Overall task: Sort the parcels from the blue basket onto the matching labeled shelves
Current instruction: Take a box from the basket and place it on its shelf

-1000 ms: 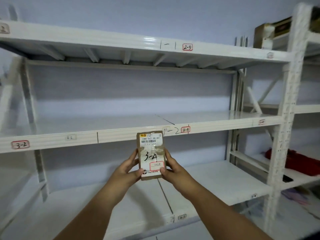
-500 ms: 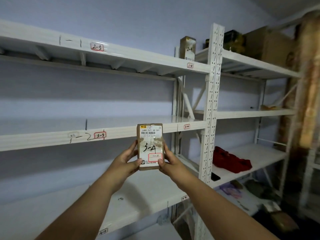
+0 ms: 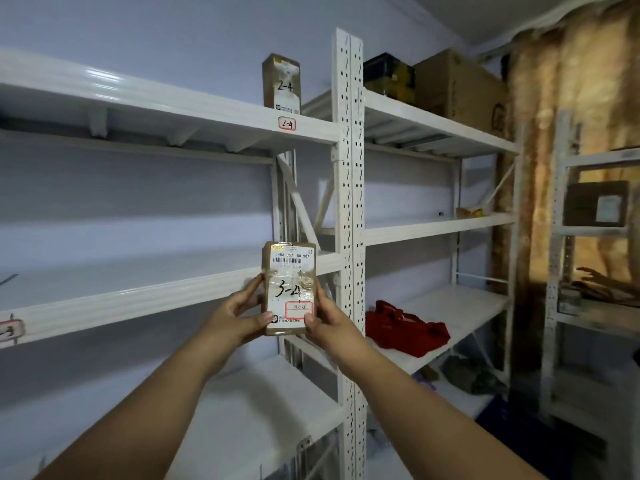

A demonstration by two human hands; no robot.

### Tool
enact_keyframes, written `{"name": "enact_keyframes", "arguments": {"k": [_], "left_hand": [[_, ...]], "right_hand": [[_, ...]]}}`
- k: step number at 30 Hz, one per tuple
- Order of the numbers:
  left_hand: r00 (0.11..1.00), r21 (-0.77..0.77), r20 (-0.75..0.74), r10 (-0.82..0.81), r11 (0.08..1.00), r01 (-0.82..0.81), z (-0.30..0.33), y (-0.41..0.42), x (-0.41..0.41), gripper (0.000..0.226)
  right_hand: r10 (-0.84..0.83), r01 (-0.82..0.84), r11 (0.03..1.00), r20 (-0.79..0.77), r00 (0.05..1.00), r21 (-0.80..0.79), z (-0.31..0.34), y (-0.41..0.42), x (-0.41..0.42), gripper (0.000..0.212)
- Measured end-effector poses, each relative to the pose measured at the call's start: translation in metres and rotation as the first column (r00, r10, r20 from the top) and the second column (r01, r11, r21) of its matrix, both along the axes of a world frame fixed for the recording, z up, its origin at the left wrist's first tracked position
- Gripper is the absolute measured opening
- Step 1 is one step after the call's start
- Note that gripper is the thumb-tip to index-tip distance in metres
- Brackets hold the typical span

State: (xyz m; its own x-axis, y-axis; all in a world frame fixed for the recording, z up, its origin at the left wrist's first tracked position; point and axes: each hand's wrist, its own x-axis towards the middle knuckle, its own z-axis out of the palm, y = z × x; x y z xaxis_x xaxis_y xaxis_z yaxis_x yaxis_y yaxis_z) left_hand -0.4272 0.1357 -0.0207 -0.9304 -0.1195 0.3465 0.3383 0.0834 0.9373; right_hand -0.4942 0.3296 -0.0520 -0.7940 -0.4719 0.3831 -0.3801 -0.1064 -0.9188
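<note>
You hold the small brown cardboard parcel with a white shipping label, hand-marked "3-4" (image 3: 289,288), upright in front of you. Your left hand (image 3: 239,315) grips its left edge, thumb on the lower front and fingers curled behind. Your right hand (image 3: 327,322) grips the right edge likewise. The parcel sits in the air, touching no shelf, in front of the white metal middle shelf (image 3: 138,296), near the white perforated steel upright (image 3: 348,202).

Risks, as judged from this position:
- Misplacement. The shelf tag for 3-4 is not visible; the parcel may be covering it. The only fully legible tag is the red-bordered "2-4" label (image 3: 287,123) on the upper shelf, directly below a tall brown box marked "2-4" (image 3: 281,83). A partly cut-off tag (image 3: 8,332) shows at the left edge. Setting down before you confirm the tag could put the parcel in the wrong bay.
- Drop. Your hold is at the fingertips on the lower half; releasing one hand early could tip the parcel.
- Collision. The upright stands just beside your right hand; a reach to the right could knock it.

Change from half a second ago: your view has swung right. The "2-3" and "3-3" tags have left the frame, the "2-4" box now sits near centre, and the red cloth bundle (image 3: 403,327) lies closer. Your grip is unchanged.
</note>
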Motion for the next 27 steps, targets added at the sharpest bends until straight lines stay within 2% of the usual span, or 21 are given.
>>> {"name": "enact_keyframes", "arguments": {"k": [8, 12, 15, 20, 24, 27], "left_hand": [[0.994, -0.142, -0.085, 0.073, 0.986, -0.085, 0.060, 0.008, -0.114, 0.065], [0.988, -0.205, -0.103, 0.114, 0.970, -0.134, 0.082, 0.015, -0.159, 0.070], [0.972, -0.240, -0.114, 0.204, 0.944, -0.226, 0.090, 0.022, -0.182, 0.073], [0.908, -0.250, -0.114, 0.403, 0.873, -0.419, 0.091, 0.019, -0.217, 0.078], [0.820, -0.296, -0.072, 0.567, 0.773, -0.561, 0.092, 0.020, -0.233, 0.080], [0.758, -0.392, -0.078, 0.648, 0.679, -0.621, 0.091, 0.024, -0.241, 0.079]], "right_hand": [[-0.023, 0.029, 0.999, -0.163, 0.986, 0.034, 0.064, 0.004, -0.127, 0.067], [-0.012, 0.030, 0.996, -0.198, 0.980, 0.089, 0.090, 0.004, -0.176, 0.065], [-0.019, 0.051, 0.989, -0.223, 0.975, 0.138, 0.102, 0.000, -0.203, 0.062], [-0.035, 0.096, 0.980, -0.321, 0.946, 0.175, 0.114, -0.016, -0.242, 0.064], [-0.031, 0.127, 0.963, -0.373, 0.927, 0.236, 0.110, -0.039, -0.272, 0.069], [-0.005, 0.117, 0.961, -0.406, 0.914, 0.252, 0.110, -0.044, -0.286, 0.069]]}}
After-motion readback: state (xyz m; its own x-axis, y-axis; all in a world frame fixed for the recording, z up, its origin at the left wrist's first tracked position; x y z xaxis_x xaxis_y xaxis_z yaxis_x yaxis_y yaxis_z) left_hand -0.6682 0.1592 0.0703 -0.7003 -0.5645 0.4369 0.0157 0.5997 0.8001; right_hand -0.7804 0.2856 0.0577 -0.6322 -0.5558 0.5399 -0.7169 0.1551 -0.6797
